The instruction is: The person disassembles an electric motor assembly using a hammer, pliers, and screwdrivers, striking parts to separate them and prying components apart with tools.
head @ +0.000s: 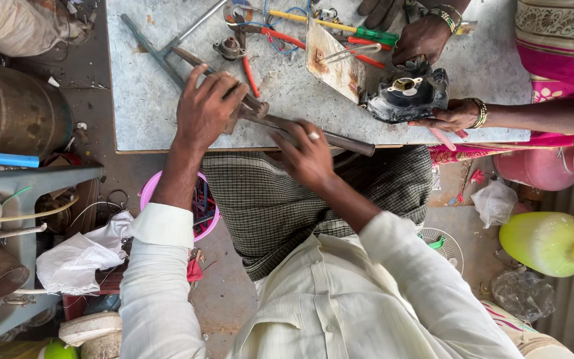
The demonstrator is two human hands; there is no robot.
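A long, dark metal two-handled tool lies slanted along the near edge of the grey worktable. My left hand is closed over its middle, near the joint. My right hand, with a ring on one finger, grips the handle closer to me. Across the table, another person's two hands with bangles hold a black motor housing, which sits beside a rusty metal plate.
Red-handled pliers, a green-and-yellow screwdriver and blue wires lie at the table's far side. A pink bowl sits under the table. A metal drum stands to the left and a yellow-green jug to the right.
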